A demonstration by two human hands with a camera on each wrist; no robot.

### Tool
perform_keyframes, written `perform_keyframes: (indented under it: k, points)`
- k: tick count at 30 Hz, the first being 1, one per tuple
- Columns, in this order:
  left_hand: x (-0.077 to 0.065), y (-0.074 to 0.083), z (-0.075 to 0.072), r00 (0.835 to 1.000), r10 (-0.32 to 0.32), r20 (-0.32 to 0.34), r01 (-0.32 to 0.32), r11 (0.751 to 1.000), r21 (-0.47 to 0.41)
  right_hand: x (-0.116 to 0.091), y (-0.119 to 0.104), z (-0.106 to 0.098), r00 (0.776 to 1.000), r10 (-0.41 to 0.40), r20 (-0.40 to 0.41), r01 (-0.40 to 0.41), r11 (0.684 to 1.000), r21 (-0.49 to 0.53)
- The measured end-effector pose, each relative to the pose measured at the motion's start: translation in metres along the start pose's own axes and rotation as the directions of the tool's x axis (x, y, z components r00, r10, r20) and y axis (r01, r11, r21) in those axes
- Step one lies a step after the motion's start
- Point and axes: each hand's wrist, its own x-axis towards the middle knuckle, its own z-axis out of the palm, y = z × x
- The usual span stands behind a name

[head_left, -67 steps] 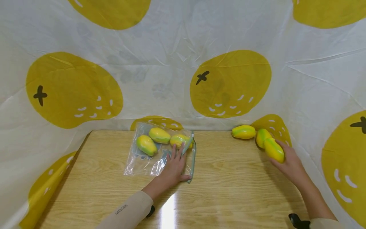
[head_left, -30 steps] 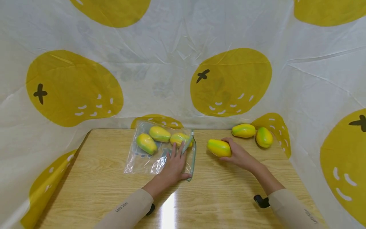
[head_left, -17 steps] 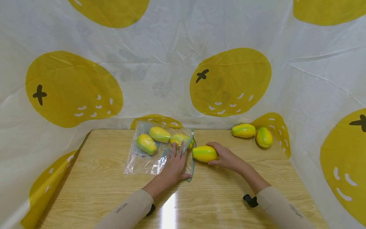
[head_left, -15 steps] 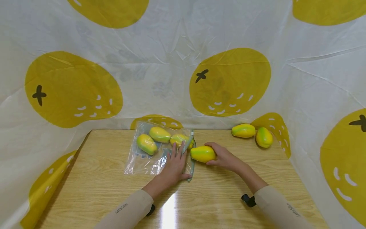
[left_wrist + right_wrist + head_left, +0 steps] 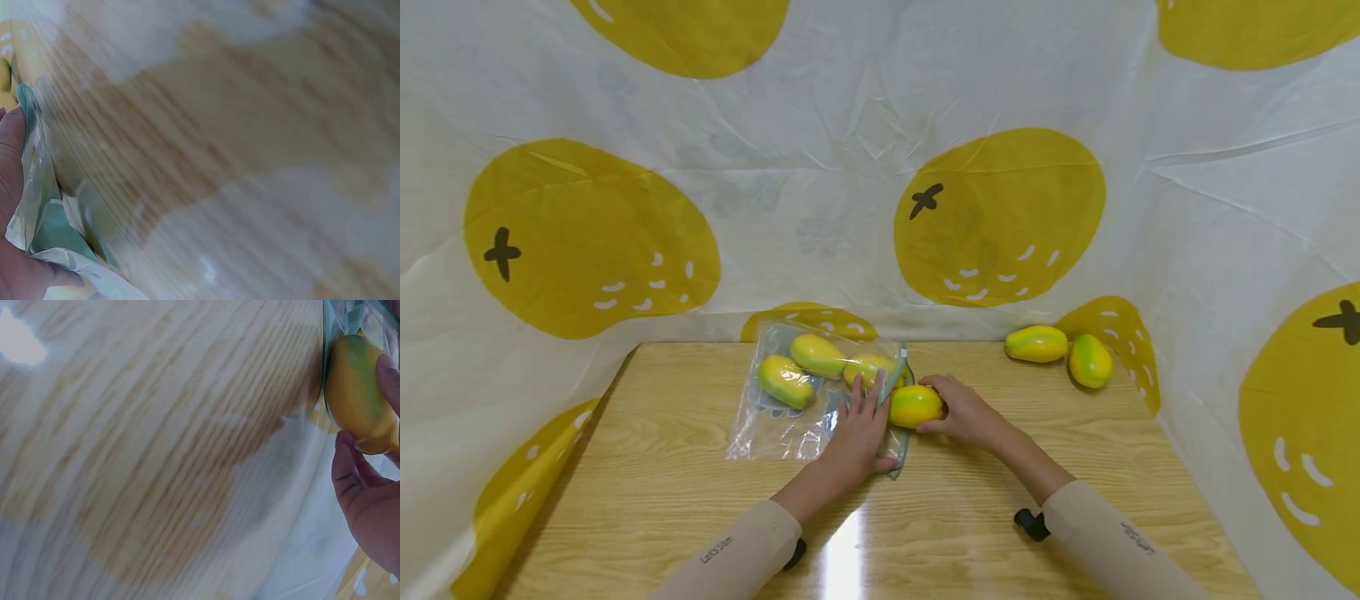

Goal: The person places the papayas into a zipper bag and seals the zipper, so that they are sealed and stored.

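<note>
In the head view my right hand (image 5: 962,412) grips a yellow-green papaya (image 5: 917,406) at the mouth of a clear zip bag (image 5: 775,433). Its far end has passed the bag's green-edged opening and lies close to my left fingertips. Thumb and fingers round the same papaya (image 5: 357,387) also show in the right wrist view. Spread across the bag by its opening, my left hand (image 5: 853,437) has straight fingers. The left wrist view shows the bag's edge (image 5: 44,187) lifted beside the left thumb. Inside the bag lie three papayas (image 5: 785,381), one partly hidden behind the left fingers.
Two more papayas, one lying sideways (image 5: 1036,343) and one more upright (image 5: 1091,362), are at the back right of the wooden table (image 5: 1000,533). A white cloth (image 5: 820,242) with yellow fruit prints rises behind and at both sides.
My right hand has brought a papaya from the back right leftward across the table and into the bag's mouth. The left hand has stayed on the bag.
</note>
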Motion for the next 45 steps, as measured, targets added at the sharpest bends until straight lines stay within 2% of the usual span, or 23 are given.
perform_keyframes:
  k: [4, 11, 16, 21, 25, 37, 41, 45]
  points:
    - [0.0, -0.001, 0.002, 1.0, 0.001, -0.001, -0.001, 1.0, 0.01, 0.002, -0.003, 0.002, 1.0, -0.004, -0.009, 0.004, 1.0, -0.005]
    - [0.001, -0.001, 0.002, 0.999, 0.023, -0.026, -0.022, 0.998, 0.053, 0.002, -0.006, 0.002, 0.996, -0.057, 0.065, 0.057, 0.998, 0.013]
    - [0.0, -0.002, 0.001, 0.999, 0.03, -0.033, -0.027, 0.996, 0.082, 0.003, -0.008, 0.001, 0.994, -0.082, 0.07, 0.079, 0.996, 0.04]
    - [0.001, -0.002, 0.002, 0.999, 0.035, -0.039, -0.032, 0.997, 0.075, 0.01, -0.011, 0.004, 0.998, -0.018, 0.057, 0.01, 0.99, 0.142]
    - [0.003, -0.002, 0.004, 0.999, 0.037, -0.037, -0.034, 0.996, 0.085, 0.015, -0.014, 0.007, 1.0, 0.019, 0.024, -0.023, 0.985, 0.171]
    - [0.001, -0.002, 0.002, 0.997, 0.053, -0.053, -0.045, 0.988, 0.147, 0.024, -0.019, 0.017, 0.998, 0.051, -0.048, -0.043, 0.988, 0.151]
    - [0.0, -0.002, 0.001, 0.997, 0.059, -0.053, -0.048, 0.981, 0.187, 0.028, -0.02, 0.02, 0.997, 0.055, -0.061, -0.048, 0.993, 0.112]
    - [0.0, -0.002, 0.001, 0.997, 0.057, -0.043, -0.048, 0.982, 0.183, 0.032, -0.02, 0.023, 0.996, 0.053, -0.071, -0.048, 0.996, 0.073]
